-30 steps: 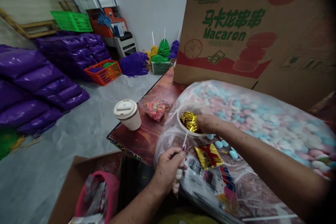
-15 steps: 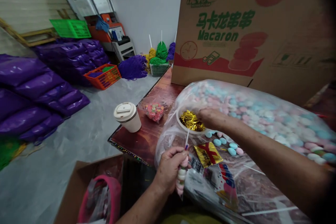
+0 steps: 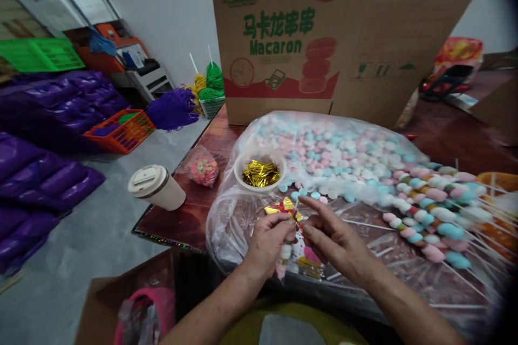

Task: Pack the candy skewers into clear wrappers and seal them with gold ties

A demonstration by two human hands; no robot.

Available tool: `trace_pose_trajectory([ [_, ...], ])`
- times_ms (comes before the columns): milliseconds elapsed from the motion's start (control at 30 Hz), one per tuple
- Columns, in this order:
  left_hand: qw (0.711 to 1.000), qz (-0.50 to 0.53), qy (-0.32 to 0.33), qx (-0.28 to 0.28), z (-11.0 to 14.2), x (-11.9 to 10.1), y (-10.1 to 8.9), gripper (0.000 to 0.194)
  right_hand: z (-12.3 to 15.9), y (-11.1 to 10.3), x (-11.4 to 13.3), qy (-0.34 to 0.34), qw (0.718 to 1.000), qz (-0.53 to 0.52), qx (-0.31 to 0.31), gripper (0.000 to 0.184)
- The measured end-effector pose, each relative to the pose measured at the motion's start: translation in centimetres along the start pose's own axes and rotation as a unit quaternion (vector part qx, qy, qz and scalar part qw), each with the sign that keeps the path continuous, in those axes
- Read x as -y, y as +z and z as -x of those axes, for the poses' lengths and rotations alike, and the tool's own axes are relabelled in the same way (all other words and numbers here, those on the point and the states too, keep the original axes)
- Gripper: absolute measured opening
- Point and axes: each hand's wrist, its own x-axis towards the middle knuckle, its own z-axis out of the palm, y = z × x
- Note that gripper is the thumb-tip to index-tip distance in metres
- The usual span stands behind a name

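My left hand (image 3: 269, 245) is closed around the wrapped neck of a marshmallow skewer (image 3: 282, 267), whose pastel pieces hang downward in clear film with the stick pointing up. My right hand (image 3: 334, 237) is at the stick, index finger stretched along it and the other fingers bent by the neck. Whatever lies between its thumb and fingers is too small to make out. Just beyond is a white bowl (image 3: 238, 175) of gold twist ties (image 3: 261, 173). A gold packet with a red ribbon print (image 3: 279, 206) lies behind my hands, partly covered.
A clear bag of pastel marshmallows (image 3: 324, 143) spreads over the table, with finished marshmallow skewers (image 3: 433, 210) piled at right. A large cardboard box (image 3: 279, 81) stands behind. At left are a lidded cup (image 3: 162, 188), a candy bag (image 3: 203, 171) and an open carton (image 3: 101, 302) below.
My right hand has come back from the bowl of gold ties to the skewer's stick beside my left hand. The view has swung right, bringing the piled skewers into sight.
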Motion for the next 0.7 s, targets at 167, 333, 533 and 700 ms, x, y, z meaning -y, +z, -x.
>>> trace_pose_trajectory([
  [167, 0.996, -0.079, -0.016, 0.028, 0.5, 0.4, 0.8, 0.015, 0.8, -0.6, -0.8, -0.006, 1.0, -0.005, -0.007, 0.062],
  [333, 0.988, -0.141, -0.029, 0.06, 1.1, 0.7, 0.2, 0.016, 1.4, -0.7, -1.3, -0.025, 0.999, 0.044, -0.02, 0.063],
  [533, 0.998, -0.024, -0.026, 0.053, 1.3, 1.3, 0.3, 0.039, 1.6, 0.7, -3.0, -0.152, 0.954, 0.193, -0.17, 0.055],
  [700, 0.982, 0.047, -0.116, 0.138, 0.8, 0.2, -0.5, 0.038, 2.2, -0.3, -1.7, -0.147, 0.971, 0.159, -0.103, 0.025],
])
